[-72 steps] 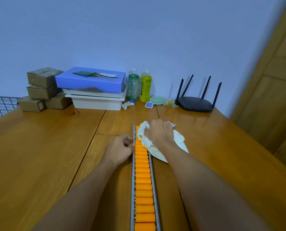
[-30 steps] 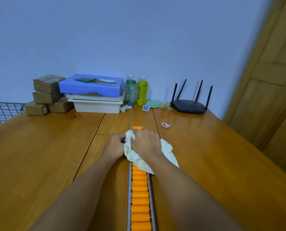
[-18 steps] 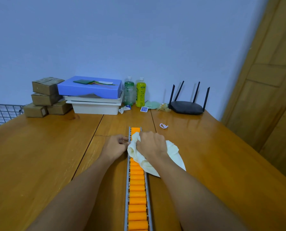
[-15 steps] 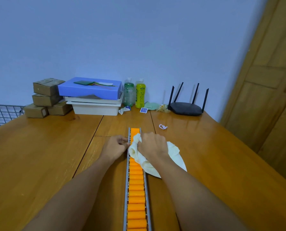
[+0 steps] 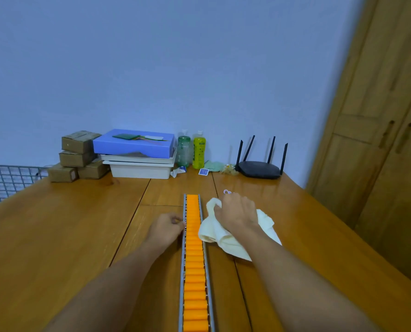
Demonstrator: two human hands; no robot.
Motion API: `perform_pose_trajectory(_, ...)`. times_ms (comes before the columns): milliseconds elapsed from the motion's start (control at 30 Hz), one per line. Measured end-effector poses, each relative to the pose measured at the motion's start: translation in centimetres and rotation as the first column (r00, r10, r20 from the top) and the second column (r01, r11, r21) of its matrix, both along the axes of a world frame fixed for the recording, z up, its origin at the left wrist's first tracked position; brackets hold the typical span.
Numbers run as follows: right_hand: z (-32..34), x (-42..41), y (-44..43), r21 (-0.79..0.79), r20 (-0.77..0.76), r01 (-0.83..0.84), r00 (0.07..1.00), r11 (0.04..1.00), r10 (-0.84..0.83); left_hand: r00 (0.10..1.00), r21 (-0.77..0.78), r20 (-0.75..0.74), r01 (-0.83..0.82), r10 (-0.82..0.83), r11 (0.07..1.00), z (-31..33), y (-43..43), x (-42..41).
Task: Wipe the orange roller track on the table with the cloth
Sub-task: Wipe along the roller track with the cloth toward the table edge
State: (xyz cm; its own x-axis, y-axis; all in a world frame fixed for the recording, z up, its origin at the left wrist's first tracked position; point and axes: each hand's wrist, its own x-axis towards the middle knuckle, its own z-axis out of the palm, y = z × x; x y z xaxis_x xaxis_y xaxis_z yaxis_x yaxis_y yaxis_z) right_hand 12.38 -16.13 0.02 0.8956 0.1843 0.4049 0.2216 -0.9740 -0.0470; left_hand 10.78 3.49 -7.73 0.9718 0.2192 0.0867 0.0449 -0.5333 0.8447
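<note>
The orange roller track (image 5: pixel 194 259) in its grey metal rails runs down the middle of the wooden table (image 5: pixel 56 236), from the centre toward me. Its orange rollers are all uncovered. My right hand (image 5: pixel 238 212) grips a bunched pale yellow cloth (image 5: pixel 216 236) that lies on the table just right of the track, with one edge touching the right rail. My left hand (image 5: pixel 167 226) rests against the left rail near the far end, fingers curled at the rail's edge.
At the back by the wall stand brown cardboard boxes (image 5: pixel 77 155), a blue box (image 5: pixel 133 143) on white trays, two bottles (image 5: pixel 191 149) and a black router (image 5: pixel 259 167). A small white loop (image 5: pixel 227 192) lies beyond my right hand. A wire grid (image 5: pixel 5 180) is left, wooden doors (image 5: pixel 379 140) right.
My right hand has slid the cloth off the far end of the track to the right onto the table, baring the rollers. My left hand has stayed at the left rail.
</note>
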Motion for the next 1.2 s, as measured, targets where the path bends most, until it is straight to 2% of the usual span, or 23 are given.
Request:
perform_pose_trajectory(200, 2.3, -3.0, 2.0, 0.08, 0.022, -0.069, 0.997, 0.994, 0.068, 0.999, 0.001, -0.012, 0.051, -0.051, 0.999, 0.5, -0.4, -3.6)
perform_pose_trajectory(400, 1.2, -5.7, 4.6, 0.114, -0.005, -0.154, 0.988, 0.982, 0.155, 0.995, 0.014, 0.063, 0.082, -0.083, 0.997, -0.4, -0.1, -6.1)
perform_pose_trajectory(667, -3.6, -6.8, 5.5, 0.058, -0.053, -0.203, 0.977, 0.978, 0.206, 0.996, -0.103, 0.072, 0.051, -0.044, 0.993, -0.2, -0.7, -7.0)
perform_pose_trajectory(800, -3.9, -6.5, 5.7, -0.053, -0.015, -0.21, 0.978, 0.976, 0.21, 0.996, -0.139, 0.084, 0.048, -0.037, 0.989, -0.5, -0.6, -6.9)
perform_pose_trajectory(1067, -3.9, -6.8, 5.3, -0.175, -0.006, -0.192, 0.981, 0.966, 0.194, 0.995, -0.136, 0.096, 0.024, -0.011, 0.99, -0.3, -1.0, -6.9)
perform_pose_trajectory(1200, -3.8, -7.0, 4.2, -0.189, -0.002, -0.162, 0.986, 0.969, 0.164, 0.999, -0.085, 0.044, -0.013, 0.017, 0.996, -0.1, -1.2, -6.8)
